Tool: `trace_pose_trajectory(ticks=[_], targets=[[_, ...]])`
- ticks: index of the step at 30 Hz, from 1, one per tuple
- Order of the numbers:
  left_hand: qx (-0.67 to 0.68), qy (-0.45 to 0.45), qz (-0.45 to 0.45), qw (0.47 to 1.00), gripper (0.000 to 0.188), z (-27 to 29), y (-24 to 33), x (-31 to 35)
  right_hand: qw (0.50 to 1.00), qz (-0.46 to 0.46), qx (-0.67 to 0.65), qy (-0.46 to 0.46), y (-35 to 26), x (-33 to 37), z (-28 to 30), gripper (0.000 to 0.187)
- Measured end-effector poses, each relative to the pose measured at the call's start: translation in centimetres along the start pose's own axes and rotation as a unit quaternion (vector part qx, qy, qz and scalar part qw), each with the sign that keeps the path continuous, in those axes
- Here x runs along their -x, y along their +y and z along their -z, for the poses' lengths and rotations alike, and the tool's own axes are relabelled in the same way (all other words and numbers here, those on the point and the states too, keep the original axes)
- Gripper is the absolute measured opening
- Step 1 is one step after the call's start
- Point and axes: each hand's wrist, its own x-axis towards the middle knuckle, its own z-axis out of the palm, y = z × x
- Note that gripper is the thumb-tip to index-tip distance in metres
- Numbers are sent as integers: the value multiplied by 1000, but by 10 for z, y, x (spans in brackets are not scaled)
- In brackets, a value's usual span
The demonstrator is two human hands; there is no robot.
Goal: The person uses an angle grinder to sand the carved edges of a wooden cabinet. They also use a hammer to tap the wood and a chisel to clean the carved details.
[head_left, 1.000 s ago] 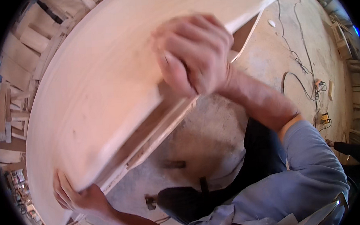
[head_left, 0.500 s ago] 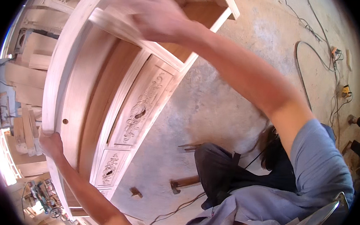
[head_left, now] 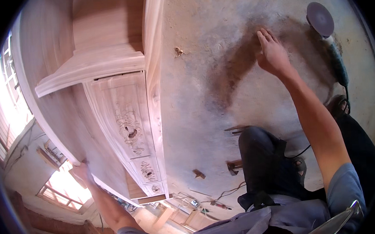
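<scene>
A large unpainted wooden cabinet (head_left: 156, 89) with carved drawer fronts (head_left: 131, 130) lies along the left side. My left hand (head_left: 82, 172) is closed round the cabinet's outer left edge; its fingertips are partly hidden. Over the concrete floor, my right hand (head_left: 274, 56) reaches forward, fingers stretched out and nothing held. To its right an angle grinder (head_left: 337, 62) with a round, dark sanding disc rests on the floor, apart from the hand.
Near my bent knee (head_left: 259, 155) lie a hammer (head_left: 234, 167) and a small wooden block (head_left: 199, 174). Cables (head_left: 229, 191) and a red-handled tool (head_left: 222, 206) are on the floor below. A small brass-coloured piece (head_left: 178, 51) sits beside the cabinet.
My right hand has left the cabinet and swung right over the floor. My view has turned, bringing the grinder in. The left hand still holds the cabinet's edge.
</scene>
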Motion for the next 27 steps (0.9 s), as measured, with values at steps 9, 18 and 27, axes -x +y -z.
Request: trace_pose_trajectory(ticks=[9, 18, 27], targets=[[71, -20, 17, 997, 30, 6, 9, 24, 989, 107, 102, -8, 15, 18, -14, 71], [-65, 20, -7, 998, 31, 34, 26, 12, 966, 20, -150, -212, -40, -45, 44, 73], [-58, -119, 33, 991, 40, 46, -11, 33, 838, 515, -49, 173, -405, -63, 243, 74]])
